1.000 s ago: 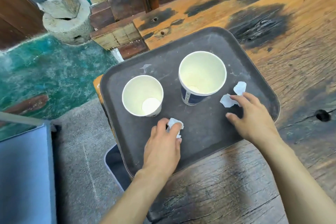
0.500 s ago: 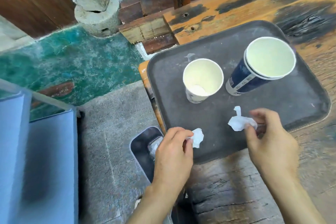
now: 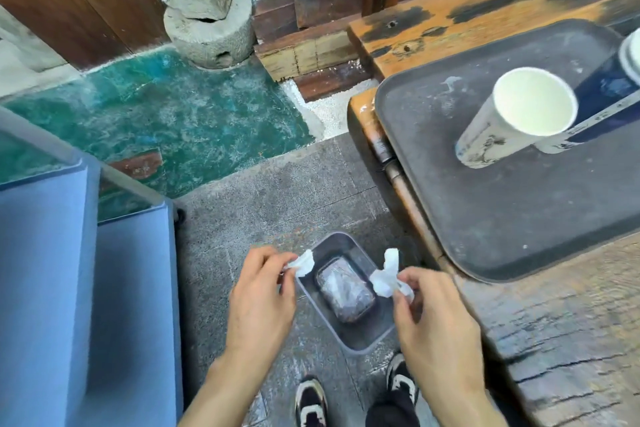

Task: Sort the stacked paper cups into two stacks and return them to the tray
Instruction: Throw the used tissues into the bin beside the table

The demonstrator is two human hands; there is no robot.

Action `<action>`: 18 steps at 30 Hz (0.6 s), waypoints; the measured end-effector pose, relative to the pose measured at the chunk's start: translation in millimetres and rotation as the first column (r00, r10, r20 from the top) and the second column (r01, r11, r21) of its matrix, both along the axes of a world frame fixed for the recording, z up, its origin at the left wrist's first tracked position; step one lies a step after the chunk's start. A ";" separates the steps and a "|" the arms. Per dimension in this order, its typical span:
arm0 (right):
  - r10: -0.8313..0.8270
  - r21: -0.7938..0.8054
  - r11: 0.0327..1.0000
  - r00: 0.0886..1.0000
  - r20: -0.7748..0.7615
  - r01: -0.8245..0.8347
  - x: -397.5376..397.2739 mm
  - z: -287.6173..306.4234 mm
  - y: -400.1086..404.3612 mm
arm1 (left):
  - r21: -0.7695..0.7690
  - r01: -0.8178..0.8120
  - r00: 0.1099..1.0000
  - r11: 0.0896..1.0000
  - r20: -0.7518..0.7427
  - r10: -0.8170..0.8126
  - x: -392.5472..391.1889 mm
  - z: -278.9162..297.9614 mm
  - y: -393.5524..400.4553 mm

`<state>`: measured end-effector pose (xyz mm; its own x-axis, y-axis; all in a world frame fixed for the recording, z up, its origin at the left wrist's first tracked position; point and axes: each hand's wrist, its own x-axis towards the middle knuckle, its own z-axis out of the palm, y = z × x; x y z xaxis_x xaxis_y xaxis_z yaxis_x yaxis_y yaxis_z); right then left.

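Note:
A dark grey tray (image 3: 485, 225) lies on the wooden table at the right. On it stands a white paper cup (image 3: 512, 118), and a blue paper cup stack (image 3: 609, 90) is cut off by the right edge. My left hand (image 3: 259, 302) pinches a small crumpled white paper scrap (image 3: 303, 263). My right hand (image 3: 436, 319) pinches a larger crumpled white scrap (image 3: 386, 276). Both hands are off the table, held over a dark bin (image 3: 360, 340) on the floor.
The bin holds a plastic-wrapped lump (image 3: 343, 291). A blue box (image 3: 86, 288) stands at the left. A stone block (image 3: 207, 28) and stacked timber (image 3: 311, 45) sit at the back. My shoes (image 3: 311, 402) are on the grey floor beside the table edge (image 3: 408, 191).
Both hands have lifted the paper scraps off the tray and carried them left and down over the floor bin. The view swung left, so the tray and cups now sit at the right.

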<state>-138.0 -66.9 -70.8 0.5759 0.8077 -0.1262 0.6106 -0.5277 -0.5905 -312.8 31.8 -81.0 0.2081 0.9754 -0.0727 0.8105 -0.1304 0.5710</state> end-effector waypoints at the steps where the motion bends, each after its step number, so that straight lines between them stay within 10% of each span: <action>1: 0.001 -0.038 0.999 1.000 -0.013 -0.001 -10.1 -14.6 -0.4 | -0.016 0.007 1.000 1.000 -0.009 -0.007 -5.2 -14.5 1.3; 18: -0.049 -0.377 0.926 0.997 -0.061 0.022 -27.8 -296.1 -25.7 | -0.203 0.143 0.983 0.969 -0.085 -0.163 7.6 -282.5 -2.7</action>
